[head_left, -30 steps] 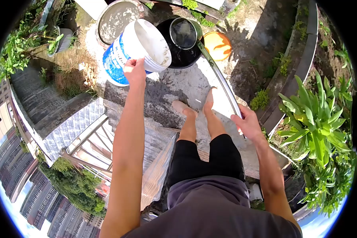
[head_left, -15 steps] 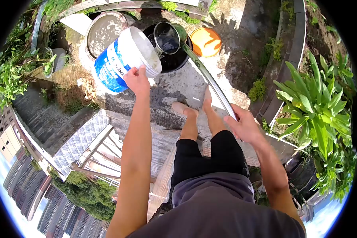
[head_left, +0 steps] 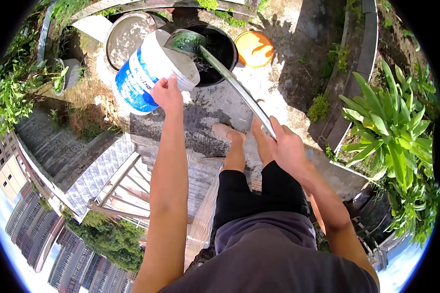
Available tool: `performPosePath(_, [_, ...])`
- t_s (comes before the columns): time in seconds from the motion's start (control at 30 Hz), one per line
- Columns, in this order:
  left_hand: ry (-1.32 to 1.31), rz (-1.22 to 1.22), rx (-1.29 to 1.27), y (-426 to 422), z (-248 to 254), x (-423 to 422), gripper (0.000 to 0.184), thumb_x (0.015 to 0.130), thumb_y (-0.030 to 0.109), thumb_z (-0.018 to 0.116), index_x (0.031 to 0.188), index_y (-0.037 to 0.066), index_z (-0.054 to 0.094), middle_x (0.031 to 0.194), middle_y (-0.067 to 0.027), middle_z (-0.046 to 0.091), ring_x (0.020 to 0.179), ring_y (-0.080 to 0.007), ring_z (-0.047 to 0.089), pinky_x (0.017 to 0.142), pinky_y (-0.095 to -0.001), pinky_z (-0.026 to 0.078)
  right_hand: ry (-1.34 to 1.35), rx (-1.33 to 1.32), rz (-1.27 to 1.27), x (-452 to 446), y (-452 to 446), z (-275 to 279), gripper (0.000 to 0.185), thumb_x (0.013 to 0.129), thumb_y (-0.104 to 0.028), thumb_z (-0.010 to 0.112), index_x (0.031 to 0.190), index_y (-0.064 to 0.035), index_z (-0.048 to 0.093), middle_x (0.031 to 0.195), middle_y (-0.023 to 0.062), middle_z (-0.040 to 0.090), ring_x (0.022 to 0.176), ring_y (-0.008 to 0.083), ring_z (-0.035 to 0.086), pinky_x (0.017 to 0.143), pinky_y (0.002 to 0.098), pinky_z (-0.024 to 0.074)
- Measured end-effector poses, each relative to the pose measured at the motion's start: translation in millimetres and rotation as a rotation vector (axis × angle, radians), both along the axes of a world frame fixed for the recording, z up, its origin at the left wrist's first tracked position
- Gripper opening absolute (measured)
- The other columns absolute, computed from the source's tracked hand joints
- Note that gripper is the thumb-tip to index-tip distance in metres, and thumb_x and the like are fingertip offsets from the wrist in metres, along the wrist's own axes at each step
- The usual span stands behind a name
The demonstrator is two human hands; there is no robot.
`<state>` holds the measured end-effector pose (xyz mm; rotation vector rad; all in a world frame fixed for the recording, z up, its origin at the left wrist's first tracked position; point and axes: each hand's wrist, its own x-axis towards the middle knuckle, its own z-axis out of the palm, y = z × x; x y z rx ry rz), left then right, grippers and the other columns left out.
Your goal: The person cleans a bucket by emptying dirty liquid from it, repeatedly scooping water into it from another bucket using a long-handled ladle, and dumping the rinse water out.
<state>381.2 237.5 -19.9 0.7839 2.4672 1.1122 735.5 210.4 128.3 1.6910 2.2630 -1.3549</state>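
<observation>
A white bucket with a blue printed label (head_left: 138,83) is tilted, its mouth facing up and right. My left hand (head_left: 167,95) pinches it near the rim. In my right hand (head_left: 288,152) is the metal handle of a long-handled ladle (head_left: 239,91). The ladle's scoop is tipped over the bucket's mouth, with its underside turned up, so what is inside the scoop is hidden. Behind and to the right of the bucket stands a dark round tub (head_left: 224,54) with dark liquid in it, partly covered by the scoop and bucket.
An orange round lid (head_left: 255,49) lies on the concrete right of the tub. A round container with a pale, mottled top (head_left: 129,43) stands behind the bucket. Steps (head_left: 63,151) and a metal railing (head_left: 124,188) lie to the left. A leafy plant (head_left: 393,132) grows at right.
My right hand has moved left and slightly up. The ladle's scoop has swung left from over the tub to the bucket's mouth and tipped over. The bucket has barely moved.
</observation>
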Motion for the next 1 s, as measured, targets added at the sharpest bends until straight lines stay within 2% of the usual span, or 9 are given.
performPosePath(0.07, [0.017,-0.004,-0.013,0.7,5.4,6.1,0.043,0.074,0.029,0.075,0.085,-0.011,0.063,0.084,-0.0178,0.058,0.078,-0.0259,0.056,0.070,-0.0374,0.046,-0.078,-0.003,0.036,-2.5,-0.8,0.9,0.038,0.088,-0.015,0.059,0.124,-0.0048,0.051,0.090,0.0220,0.063,0.069,0.0403,0.063,0.062,0.0462,0.0534])
performPosePath(0.13, [0.031,-0.006,-0.026,-1.9,14.6,11.8,0.044,0.074,0.030,0.075,0.086,-0.011,0.063,0.086,-0.0185,0.058,0.080,-0.0271,0.056,0.071,-0.0383,0.046,-0.173,0.192,0.134,-3.8,1.3,9.8,0.056,0.083,-0.011,0.063,0.136,-0.0059,0.044,0.087,0.0199,0.060,0.069,0.0390,0.063,0.061,0.0467,0.0522])
performPosePath(0.27, [0.114,-0.036,-0.111,-10.1,15.9,17.2,0.044,0.075,0.031,0.074,0.089,-0.009,0.062,0.088,-0.0165,0.054,0.083,-0.0287,0.053,0.076,-0.0386,0.044,-0.294,0.197,0.175,-3.7,6.9,6.8,0.057,0.085,-0.011,0.062,0.137,-0.0057,0.042,0.088,0.0190,0.060,0.069,0.0375,0.063,0.060,0.0458,0.0524])
performPosePath(0.57, [0.212,-0.075,-0.186,-18.0,8.6,68.5,0.040,0.078,0.030,0.072,0.097,-0.004,0.062,0.104,-0.0196,0.051,0.097,-0.0339,0.052,0.084,-0.0421,0.043,-0.375,0.085,0.120,-33.5,35.0,-79.3,0.045,0.087,-0.013,0.061,0.126,0.0008,0.044,0.087,0.0204,0.062,0.073,0.0369,0.066,0.062,0.0433,0.0546])
performPosePath(0.63, [0.225,-0.082,-0.227,-14.0,12.0,74.4,0.038,0.078,0.029,0.071,0.097,-0.003,0.063,0.103,-0.0182,0.052,0.093,-0.0326,0.055,0.082,-0.0415,0.045,-0.444,0.070,0.222,-42.1,42.4,-96.6,0.053,0.075,-0.016,0.068,0.118,0.0012,0.042,0.097,0.0232,0.061,0.079,0.0360,0.068,0.069,0.0393,0.0581])
performPosePath(0.77, [0.186,-0.092,-0.232,-15.8,17.5,67.1,0.035,0.078,0.028,0.071,0.095,-0.001,0.063,0.101,-0.0159,0.055,0.087,-0.0303,0.058,0.079,-0.0404,0.047,-0.458,0.018,0.183,-62.6,54.0,-112.3,0.039,0.079,-0.007,0.062,0.113,0.0028,0.046,0.099,0.0236,0.062,0.086,0.0363,0.068,0.073,0.0383,0.0575])
performPosePath(0.9, [0.277,-0.188,-0.237,-30.7,25.0,30.2,0.031,0.079,0.024,0.072,0.093,-0.002,0.063,0.084,-0.0092,0.061,0.074,-0.0227,0.060,0.072,-0.0365,0.048,-0.473,-0.036,0.210,-81.0,65.9,-119.6,0.033,0.082,-0.005,0.058,0.112,0.0043,0.048,0.103,0.0253,0.062,0.089,0.0356,0.068,0.074,0.0403,0.0573])
performPosePath(0.97, [0.096,-0.204,-0.145,-41.8,22.6,9.8,0.029,0.080,0.019,0.073,0.095,-0.002,0.060,0.083,-0.0107,0.060,0.074,-0.0236,0.059,0.070,-0.0366,0.048,-0.482,-0.062,0.213,-90.0,68.7,-131.4,0.035,0.082,-0.006,0.058,0.114,0.0055,0.048,0.106,0.0254,0.062,0.089,0.0344,0.068,0.075,0.0402,0.0573])
performPosePath(1.0, [0.032,-0.216,-0.078,-44.8,21.8,0.9,0.027,0.081,0.017,0.073,0.092,-0.003,0.060,0.081,-0.0080,0.061,0.070,-0.0169,0.055,0.067,-0.0317,0.047,-0.491,-0.043,0.226,-94.5,70.4,-136.8,0.036,0.083,-0.006,0.058,0.115,0.0064,0.048,0.106,0.0247,0.062,0.089,0.0339,0.068,0.075,0.0397,0.0573])
